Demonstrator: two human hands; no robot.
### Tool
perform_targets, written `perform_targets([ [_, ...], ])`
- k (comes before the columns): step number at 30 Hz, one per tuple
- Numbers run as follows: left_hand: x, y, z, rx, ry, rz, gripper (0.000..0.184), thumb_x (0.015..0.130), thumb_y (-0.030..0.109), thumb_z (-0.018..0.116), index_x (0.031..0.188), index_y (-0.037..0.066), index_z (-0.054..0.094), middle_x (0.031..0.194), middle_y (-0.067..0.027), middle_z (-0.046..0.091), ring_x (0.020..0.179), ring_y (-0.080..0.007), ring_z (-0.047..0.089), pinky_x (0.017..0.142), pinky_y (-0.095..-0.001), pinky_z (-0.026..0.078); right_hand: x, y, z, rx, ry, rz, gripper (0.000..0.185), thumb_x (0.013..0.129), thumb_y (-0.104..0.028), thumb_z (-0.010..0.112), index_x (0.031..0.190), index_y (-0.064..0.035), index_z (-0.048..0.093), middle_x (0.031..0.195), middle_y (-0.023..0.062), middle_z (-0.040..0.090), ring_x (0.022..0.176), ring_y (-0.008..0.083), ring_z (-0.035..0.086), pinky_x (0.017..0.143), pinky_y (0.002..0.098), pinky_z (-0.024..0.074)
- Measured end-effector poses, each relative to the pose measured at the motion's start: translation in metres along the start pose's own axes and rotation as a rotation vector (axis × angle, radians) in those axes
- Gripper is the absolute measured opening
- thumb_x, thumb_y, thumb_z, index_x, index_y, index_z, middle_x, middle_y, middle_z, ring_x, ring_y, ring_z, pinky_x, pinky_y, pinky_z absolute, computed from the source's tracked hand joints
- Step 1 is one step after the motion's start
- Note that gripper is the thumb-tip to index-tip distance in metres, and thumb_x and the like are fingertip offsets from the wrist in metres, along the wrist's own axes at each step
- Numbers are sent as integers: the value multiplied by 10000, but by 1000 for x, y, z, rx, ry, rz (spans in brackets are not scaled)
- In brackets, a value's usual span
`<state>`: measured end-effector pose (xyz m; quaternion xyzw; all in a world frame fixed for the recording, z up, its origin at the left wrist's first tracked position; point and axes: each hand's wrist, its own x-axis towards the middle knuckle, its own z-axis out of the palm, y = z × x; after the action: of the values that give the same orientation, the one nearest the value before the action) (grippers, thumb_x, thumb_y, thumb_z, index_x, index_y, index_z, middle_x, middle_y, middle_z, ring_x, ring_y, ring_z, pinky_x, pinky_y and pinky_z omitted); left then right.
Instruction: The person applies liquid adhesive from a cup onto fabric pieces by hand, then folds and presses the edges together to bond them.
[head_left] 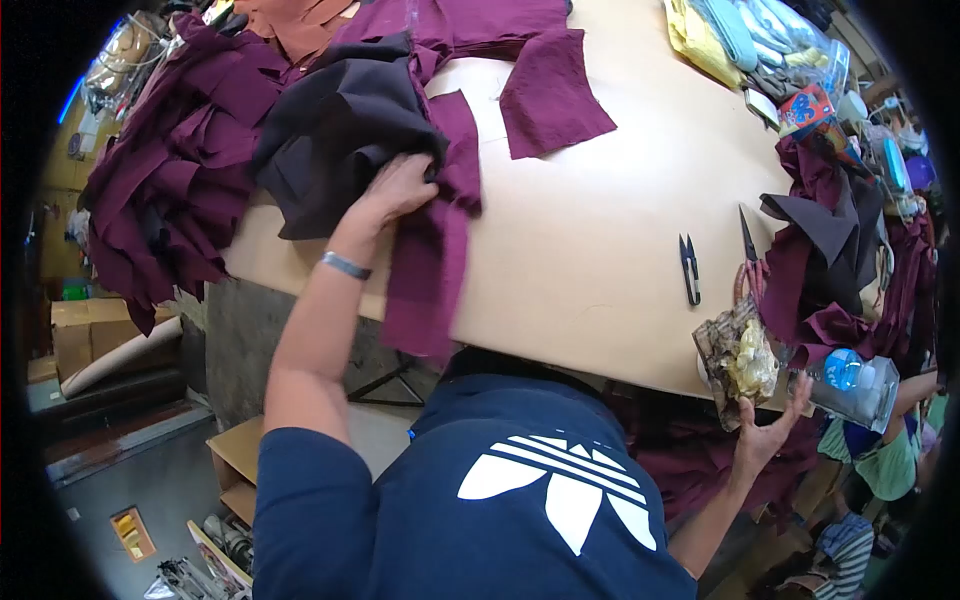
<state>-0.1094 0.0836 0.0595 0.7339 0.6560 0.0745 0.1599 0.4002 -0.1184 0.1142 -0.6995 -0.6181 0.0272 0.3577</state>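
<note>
My left hand [402,187] is bent at the fingers, gripping the edge of a dark brown-black cloth [335,130] where it meets a maroon cloth strip [430,275]. The strip hangs over the table's near edge. Over on the right, my right hand [765,435] has thumb and fingers apart and holds nothing. Its thumb is by a patterned brown wrapper with a crumpled yellowish plastic bag [755,362] at the table corner; whether they touch, I cannot tell. A clear plastic bottle [855,385] with a blue label lies just beyond the fingers.
Thread snips [690,270] and scissors [748,245] lie on the tan table [590,240]. A maroon cut piece [556,95] lies farther back. Maroon piles [190,150] drape over the left edge; more cloth [825,250] is heaped right. Another person's arm [915,388] shows at far right.
</note>
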Motion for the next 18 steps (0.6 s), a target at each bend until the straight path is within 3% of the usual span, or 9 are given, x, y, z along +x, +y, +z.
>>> perform_targets([
  [1, -11, -11, -5, 35, -14, 73, 227, 730, 125, 564, 921, 6, 595, 952, -227, 603, 911, -398, 561, 786, -442, 446, 3, -3, -4, -132, 37, -91, 805, 724, -155, 738, 1383, -45, 287, 1398, 122, 367, 1274, 298, 350, 1087, 409, 224],
  [2, -26, -18, -10, 58, -73, 71, 225, 721, 103, 536, 918, 5, 583, 941, -229, 593, 906, -404, 550, 779, -460, 438, 9, -18, -4, -147, 107, -138, 706, 790, -190, 682, 1366, -36, 305, 1381, 126, 398, 1290, 305, 329, 1094, 418, 198],
  [5, -86, -37, -13, 102, -224, 95, 192, 720, 62, 497, 893, 24, 573, 917, -227, 578, 899, -400, 540, 769, -476, 426, 27, -49, 9, -178, 142, -290, 599, 828, -167, 632, 1331, -11, 346, 1327, 133, 457, 1278, 304, 344, 1087, 426, 204],
  [7, -129, -46, -12, 230, -298, 147, 220, 718, 21, 508, 910, 56, 609, 898, -189, 587, 882, -366, 557, 784, -451, 443, 44, -92, 43, 81, 31, -326, 463, 839, -99, 588, 1258, 18, 428, 1269, 138, 501, 1238, 287, 391, 1042, 421, 284],
  [12, -217, -76, -21, 230, -164, 165, 236, 672, 15, 558, 894, 37, 637, 907, -158, 592, 865, -344, 564, 779, -439, 449, 89, -172, 165, 307, -338, -534, 611, 752, -36, 665, 1308, -24, 411, 1168, 143, 574, 1129, 298, 517, 970, 389, 376],
  [15, -230, -93, -33, 262, 35, 276, 265, 673, 31, 564, 928, 36, 636, 932, -162, 594, 866, -357, 562, 788, -444, 450, 137, -221, 249, 443, -395, -494, 629, 794, -138, 656, 1350, -82, 368, 1189, 165, 559, 1135, 335, 506, 967, 414, 373],
  [18, -240, -105, -43, 215, -125, 128, 306, 686, 43, 558, 987, 29, 618, 993, -180, 583, 915, -363, 554, 823, -442, 443, 181, -249, 325, 301, -365, -414, 636, 823, -277, 629, 1367, -126, 336, 1211, 174, 541, 1125, 352, 509, 966, 427, 384],
])
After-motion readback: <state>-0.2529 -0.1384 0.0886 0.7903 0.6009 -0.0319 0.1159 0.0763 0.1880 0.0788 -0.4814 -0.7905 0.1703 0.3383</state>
